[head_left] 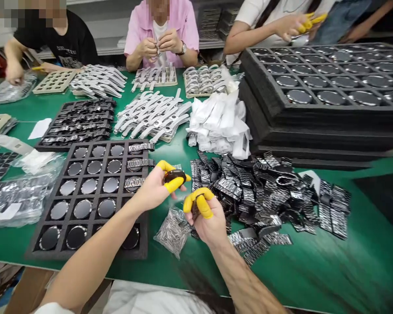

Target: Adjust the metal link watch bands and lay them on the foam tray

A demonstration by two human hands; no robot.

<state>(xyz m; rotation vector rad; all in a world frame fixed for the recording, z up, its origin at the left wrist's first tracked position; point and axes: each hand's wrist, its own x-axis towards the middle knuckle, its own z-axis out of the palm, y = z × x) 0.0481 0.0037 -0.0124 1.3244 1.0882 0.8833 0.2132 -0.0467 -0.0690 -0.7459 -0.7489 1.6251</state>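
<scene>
A shiny, round black watch (174, 175) tips in the left hand (155, 185); the right hand (209, 216) half hides a dark thing (195, 208).

On the surface (321, 270), a foam tray (101, 192) lies near left, watches (83, 209) in its cells and bracelets (137, 164) on its right column's rear cells. Right of it is a pin bag (173, 232), then a band pile (249, 187). The left hand (174, 178) is between tray and pile, the right hand (199, 206) just right of the bag. Behind the pile are wrapped bundles (219, 122); right of them, a tray stack (314, 126). Plastic bags (22, 198) lie left of the foam tray; behind it, a band tray (80, 122), with a strap pile (152, 115) to that tray's right. People (162, 37) are beyond.
</scene>
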